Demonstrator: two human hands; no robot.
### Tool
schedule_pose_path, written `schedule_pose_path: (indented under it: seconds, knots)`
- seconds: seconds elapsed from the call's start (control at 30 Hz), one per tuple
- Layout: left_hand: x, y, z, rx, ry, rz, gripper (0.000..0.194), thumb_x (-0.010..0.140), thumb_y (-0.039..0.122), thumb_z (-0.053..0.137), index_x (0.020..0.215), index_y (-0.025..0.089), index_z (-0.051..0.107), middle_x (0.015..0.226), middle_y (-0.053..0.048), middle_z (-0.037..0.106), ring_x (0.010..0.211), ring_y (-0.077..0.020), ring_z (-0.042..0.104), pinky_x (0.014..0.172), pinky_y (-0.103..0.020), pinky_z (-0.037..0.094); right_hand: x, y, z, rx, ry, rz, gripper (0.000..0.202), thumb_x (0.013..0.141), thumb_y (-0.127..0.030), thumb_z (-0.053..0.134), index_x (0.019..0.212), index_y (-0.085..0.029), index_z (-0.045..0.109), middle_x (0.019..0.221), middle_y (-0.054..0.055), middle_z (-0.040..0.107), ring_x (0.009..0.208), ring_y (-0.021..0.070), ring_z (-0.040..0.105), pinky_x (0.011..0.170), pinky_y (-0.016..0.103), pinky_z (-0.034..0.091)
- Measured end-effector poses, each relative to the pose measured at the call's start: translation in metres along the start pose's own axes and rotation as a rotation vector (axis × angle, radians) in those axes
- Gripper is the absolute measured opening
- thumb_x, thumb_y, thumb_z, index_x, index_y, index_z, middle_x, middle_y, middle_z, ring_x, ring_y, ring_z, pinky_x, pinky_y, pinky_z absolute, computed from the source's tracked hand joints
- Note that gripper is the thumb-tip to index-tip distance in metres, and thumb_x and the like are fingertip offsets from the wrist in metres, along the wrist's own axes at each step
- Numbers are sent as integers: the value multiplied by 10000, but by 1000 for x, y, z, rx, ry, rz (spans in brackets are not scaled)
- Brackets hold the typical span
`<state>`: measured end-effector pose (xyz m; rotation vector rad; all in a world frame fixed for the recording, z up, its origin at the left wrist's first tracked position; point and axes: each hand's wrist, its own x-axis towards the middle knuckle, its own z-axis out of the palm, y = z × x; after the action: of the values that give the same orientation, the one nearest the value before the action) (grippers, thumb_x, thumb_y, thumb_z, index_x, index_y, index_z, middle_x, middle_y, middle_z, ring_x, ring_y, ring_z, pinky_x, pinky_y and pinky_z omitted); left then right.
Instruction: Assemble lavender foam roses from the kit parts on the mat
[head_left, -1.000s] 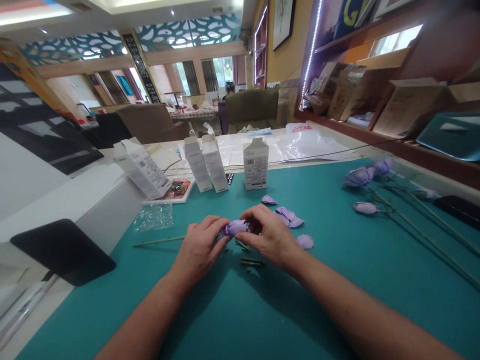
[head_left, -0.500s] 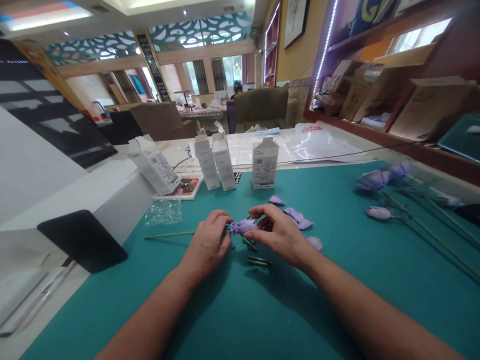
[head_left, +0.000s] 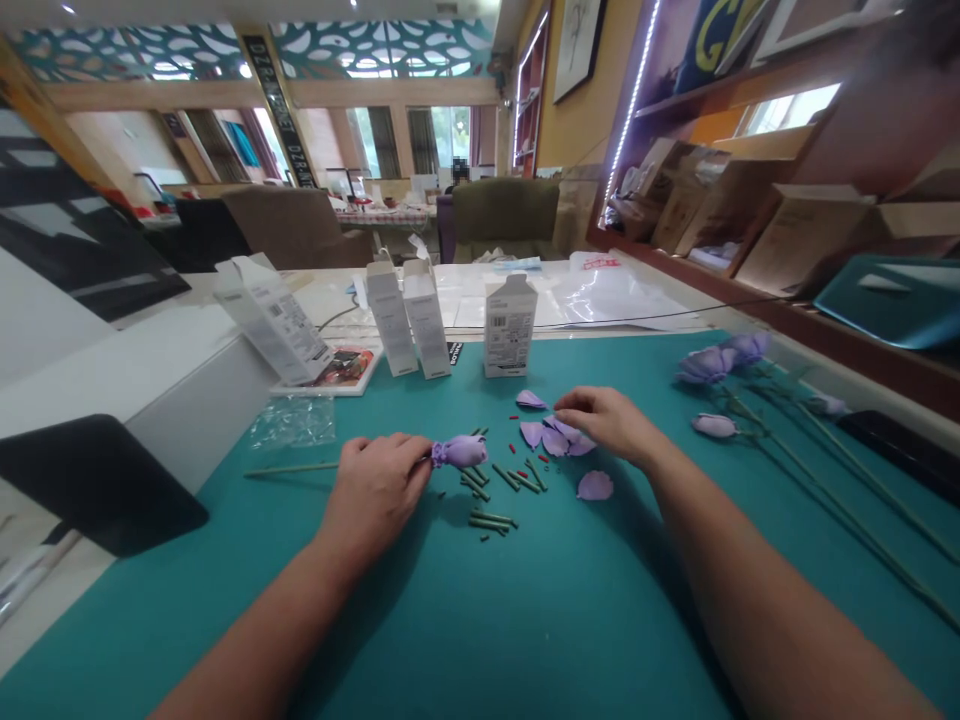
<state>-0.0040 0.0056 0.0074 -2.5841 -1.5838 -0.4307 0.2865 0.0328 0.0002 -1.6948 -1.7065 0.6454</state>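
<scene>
My left hand [head_left: 382, 487] is closed round the green stem of a purple flower [head_left: 463, 451], whose head points right while the stem [head_left: 289, 470] sticks out to the left. Over a small pile of loose purple petals [head_left: 564, 438] is my right hand [head_left: 609, 420], its fingers bent together at the pile's upper edge; whether a petal is between them is too small to tell. A single petal [head_left: 595, 486] lies below the pile, another [head_left: 530, 400] above it. Several short green stem pieces [head_left: 491, 521] and small red bits [head_left: 523, 473] are scattered between the hands.
White cartons [head_left: 508, 330] stand along the back of the green mat [head_left: 480, 620]. Finished-looking purple flowers [head_left: 707, 364] with long stems lie at the right. A black tablet-like panel [head_left: 101, 485] leans against a white box [head_left: 176, 390] at the left, near clear plastic wrap [head_left: 292, 421].
My right hand has let go of the flower head and moved right to the petals. My left hand still holds the flower. The camera view has shifted, uncovering the stem pieces.
</scene>
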Motion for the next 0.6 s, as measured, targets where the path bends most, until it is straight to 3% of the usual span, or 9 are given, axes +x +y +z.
schedule_pose_path:
  seconds: [0.1, 0.17, 0.33, 0.6]
  knots:
    - [-1, 5, -4, 23, -35, -39, 240, 924, 252, 419, 947, 222, 656, 924, -44, 705, 871, -248, 629, 765, -406, 337, -11, -24, 14, 278, -181, -69, 313, 756, -394, 627, 977, -177, 670, 819, 35, 686, 703, 153, 602, 584, 265, 459]
    - [-1, 7, -6, 34, -46, -54, 249, 933, 253, 414, 956, 225, 660, 938, -39, 703, 883, -241, 624, 764, -395, 323, -19, -39, 25, 373, -229, -109, 352, 717, -372, 682, 1019, -193, 654, 928, 55, 682, 770, 161, 611, 614, 269, 479]
    - [-3, 9, -9, 43, -64, -64, 262, 950, 258, 404, 954, 222, 663, 940, -37, 696, 863, -222, 613, 742, -373, 300, -33, -59, 42, 272, -67, -283, 92, 768, -292, 642, 775, -209, 681, 743, 14, 645, 689, 150, 578, 592, 269, 449]
    - [-4, 9, -6, 41, -39, -56, 269, 961, 258, 402, 900, 216, 661, 934, -36, 697, 863, -212, 605, 752, -367, 285, -44, -67, 50, 57, 122, -433, 95, 794, -236, 636, 753, -225, 721, 743, 22, 690, 669, 155, 629, 626, 265, 474]
